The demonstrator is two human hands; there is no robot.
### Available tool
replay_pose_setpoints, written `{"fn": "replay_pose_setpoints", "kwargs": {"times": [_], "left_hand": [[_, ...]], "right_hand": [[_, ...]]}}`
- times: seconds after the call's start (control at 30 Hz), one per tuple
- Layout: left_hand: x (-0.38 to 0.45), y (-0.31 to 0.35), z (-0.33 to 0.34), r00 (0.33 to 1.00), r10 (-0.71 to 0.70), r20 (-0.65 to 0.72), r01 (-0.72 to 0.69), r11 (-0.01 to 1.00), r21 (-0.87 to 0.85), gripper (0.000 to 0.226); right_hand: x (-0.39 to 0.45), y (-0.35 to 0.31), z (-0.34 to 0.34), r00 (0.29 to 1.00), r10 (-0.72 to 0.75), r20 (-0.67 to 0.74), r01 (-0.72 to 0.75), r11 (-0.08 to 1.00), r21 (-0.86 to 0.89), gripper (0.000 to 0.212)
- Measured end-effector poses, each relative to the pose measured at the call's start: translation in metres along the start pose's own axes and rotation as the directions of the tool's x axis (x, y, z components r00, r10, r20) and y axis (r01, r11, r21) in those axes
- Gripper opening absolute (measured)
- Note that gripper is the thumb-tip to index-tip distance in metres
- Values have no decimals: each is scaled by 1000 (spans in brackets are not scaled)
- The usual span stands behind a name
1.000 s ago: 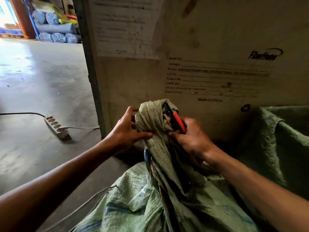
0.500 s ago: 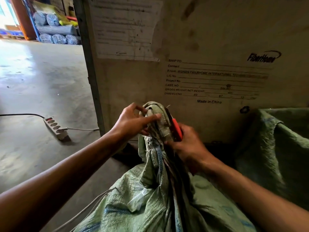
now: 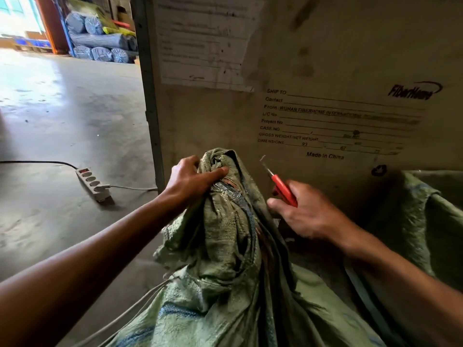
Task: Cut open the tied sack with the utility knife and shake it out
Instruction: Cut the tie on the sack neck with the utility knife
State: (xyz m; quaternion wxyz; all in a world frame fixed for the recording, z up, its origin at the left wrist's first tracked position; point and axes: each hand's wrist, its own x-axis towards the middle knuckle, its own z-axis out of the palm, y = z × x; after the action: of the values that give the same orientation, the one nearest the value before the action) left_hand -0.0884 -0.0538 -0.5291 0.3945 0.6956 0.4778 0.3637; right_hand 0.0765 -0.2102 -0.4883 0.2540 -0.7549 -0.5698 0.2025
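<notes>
While the power strip (image 3: 93, 183) lies unchanged on the concrete floor (image 3: 62, 126) at far left, the items nearer centre have shifted within the last second. Left hand (image 3: 190, 179): closed around the bunched neck of the sack (image 3: 225, 246), thumb pressed across the gathered weave just under the topknot; half a second ago the fingers were picking at the knot, now they clamp it. Sack: green woven, standing between the forearms against the printed crate panel (image 3: 325, 71), neck upright, a frayed patch with loose pale strands showing just beside the thumb; whether the tie is fully severed cannot be told. Utility knife (image 3: 280, 185): red handle, thin blade extended and pointing up and left, formerly pressed into the knot, now lifted clear and apart from the fabric. Right hand (image 3: 308, 214): closed on the knife handle, drawn back to the right of the neck. Second green sack (image 3: 431, 221): slumped at far right, untouched. Assessment: the cutting stroke appears finished or paused; the exposed blade near the left thumb is the hazard; loosening the neck and shaking out likely follow.
</notes>
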Motion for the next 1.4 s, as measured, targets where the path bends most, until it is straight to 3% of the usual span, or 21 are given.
{"fn": "replay_pose_setpoints", "kwargs": {"times": [0.1,0.2,0.37,0.47,0.6,0.73,0.87,0.93,1.03,1.13,1.2,1.3,1.4], "left_hand": [[-2,-1,-2,995,82,-57,-78,995,63,67],[-4,1,-2,990,120,-78,-113,990,90,61],[-10,9,-4,979,179,-95,-169,980,102,49],[-12,13,-4,964,241,-117,-224,964,142,39],[-6,12,-5,940,306,-148,-276,941,194,46],[-3,6,-4,941,315,-125,-288,938,190,60],[-8,11,-2,944,305,-128,-279,942,187,43],[-11,13,2,947,305,-103,-285,943,173,31],[-9,16,3,956,281,-89,-269,955,124,35],[-4,20,5,972,229,-47,-228,973,24,43],[-7,25,10,976,216,2,-216,976,-24,46],[-18,33,18,977,207,58,-205,978,-44,52],[-24,29,16,961,180,209,-212,967,138,73]], "right_hand": [[-7,-16,3,988,-5,158,2,1000,18,23],[-9,-21,13,987,-15,163,37,991,-128,26],[-2,-31,20,968,127,217,-103,988,-119,21],[0,-31,23,974,100,205,-48,968,-246,26],[3,-23,20,971,100,217,-14,930,-366,35],[-1,-16,17,961,77,264,27,929,-370,31],[-5,-7,17,972,84,219,34,873,-487,30],[-7,-3,7,953,111,281,9,919,-394,28],[-11,2,-14,918,138,373,-152,988,10,22],[-10,11,-21,996,69,65,-79,982,172,19],[-7,16,-11,996,31,-87,-4,954,298,27],[-2,13,12,998,-40,-44,58,843,535,23],[5,16,16,993,-78,-93,118,794,596,10]]}}
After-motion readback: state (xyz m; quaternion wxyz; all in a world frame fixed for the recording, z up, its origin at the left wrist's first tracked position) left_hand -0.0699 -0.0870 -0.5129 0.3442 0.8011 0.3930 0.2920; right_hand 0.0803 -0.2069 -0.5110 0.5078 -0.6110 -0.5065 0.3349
